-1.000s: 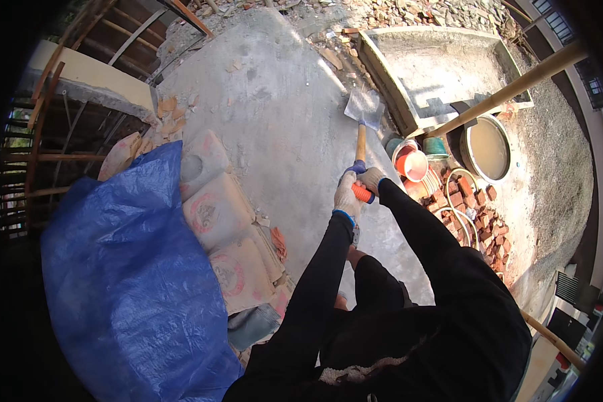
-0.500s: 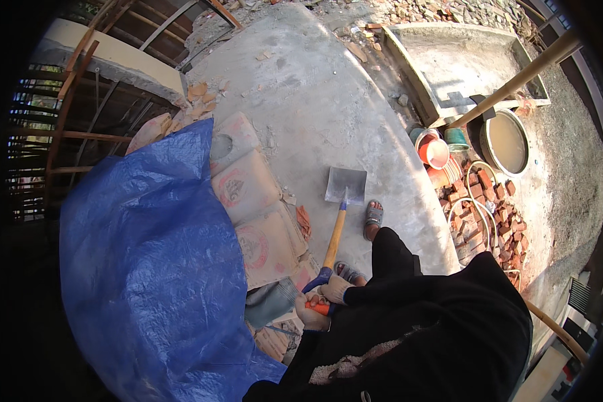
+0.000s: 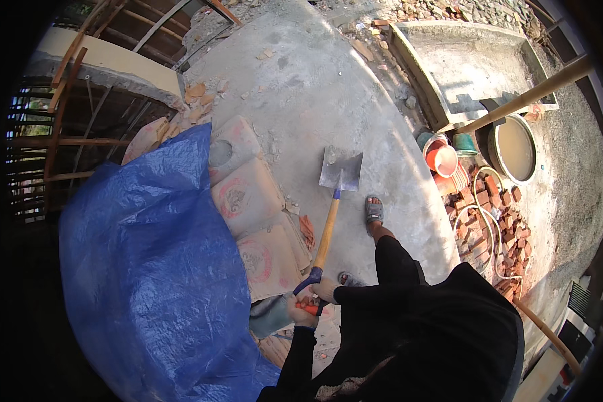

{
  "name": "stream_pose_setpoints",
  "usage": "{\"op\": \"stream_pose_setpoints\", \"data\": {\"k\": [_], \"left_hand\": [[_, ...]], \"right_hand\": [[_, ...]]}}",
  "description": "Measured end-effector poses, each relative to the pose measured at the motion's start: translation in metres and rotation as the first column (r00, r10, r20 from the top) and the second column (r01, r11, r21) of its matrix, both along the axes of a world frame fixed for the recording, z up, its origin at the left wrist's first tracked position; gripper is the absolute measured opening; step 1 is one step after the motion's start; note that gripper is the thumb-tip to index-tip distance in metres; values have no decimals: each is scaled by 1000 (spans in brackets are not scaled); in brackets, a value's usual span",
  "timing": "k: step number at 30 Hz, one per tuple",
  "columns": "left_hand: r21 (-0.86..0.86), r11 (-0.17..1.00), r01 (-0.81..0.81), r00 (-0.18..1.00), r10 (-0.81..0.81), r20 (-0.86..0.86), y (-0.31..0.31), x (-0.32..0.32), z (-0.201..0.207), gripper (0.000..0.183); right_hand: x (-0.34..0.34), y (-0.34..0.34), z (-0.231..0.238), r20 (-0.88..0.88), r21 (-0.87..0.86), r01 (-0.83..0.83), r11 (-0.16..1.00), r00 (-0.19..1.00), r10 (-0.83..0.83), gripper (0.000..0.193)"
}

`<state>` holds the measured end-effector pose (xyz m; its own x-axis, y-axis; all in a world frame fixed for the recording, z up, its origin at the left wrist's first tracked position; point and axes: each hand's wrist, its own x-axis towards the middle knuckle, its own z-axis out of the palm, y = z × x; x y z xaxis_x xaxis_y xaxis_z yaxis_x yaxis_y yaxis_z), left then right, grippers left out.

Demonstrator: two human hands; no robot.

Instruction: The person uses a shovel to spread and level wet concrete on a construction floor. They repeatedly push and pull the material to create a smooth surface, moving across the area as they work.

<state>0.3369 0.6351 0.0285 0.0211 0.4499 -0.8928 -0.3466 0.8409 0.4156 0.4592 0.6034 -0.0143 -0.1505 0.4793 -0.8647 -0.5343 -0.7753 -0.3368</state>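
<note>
A shovel [image 3: 325, 234] with a square metal blade, a wooden shaft and a blue handle fork extends forward from my body over the concrete floor. My left hand [image 3: 301, 313], in what looks like a pale glove, wraps round its orange end grip. Just ahead of that, my right hand [image 3: 324, 289] is closed on the handle near the blue fork. The blade [image 3: 341, 169] is on or close to the floor; the exact contact is hard to tell. Some grey grit seems to lie along its far edge. Beside the shaft on the left are stacked paper sacks [image 3: 269, 258].
A blue tarpaulin [image 3: 154, 268] covers the left side. To the right stand buckets [image 3: 442, 159], a round tub of murky water [image 3: 516, 149], piled bricks [image 3: 509, 234] with a hose, and a shallow concrete trough [image 3: 442, 110]. A wooden pole [image 3: 526, 94] slants across there.
The shovel blade has slid forward and slightly left, away from me. Both hands have moved a little left with the handle, and my left forearm shows more.
</note>
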Motion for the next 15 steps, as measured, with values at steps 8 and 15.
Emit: {"op": "stream_pose_setpoints", "data": {"k": [8, 15], "left_hand": [[90, 991, 101, 955, -122, 271, 111, 314, -78, 27], [234, 903, 361, 798, -429, 423, 110, 419, -44, 21]], "right_hand": [[298, 107, -63, 433, -102, 145, 984, 897, -87, 34], [407, 87, -48, 828, 126, -378, 917, 549, 113, 36]]}}
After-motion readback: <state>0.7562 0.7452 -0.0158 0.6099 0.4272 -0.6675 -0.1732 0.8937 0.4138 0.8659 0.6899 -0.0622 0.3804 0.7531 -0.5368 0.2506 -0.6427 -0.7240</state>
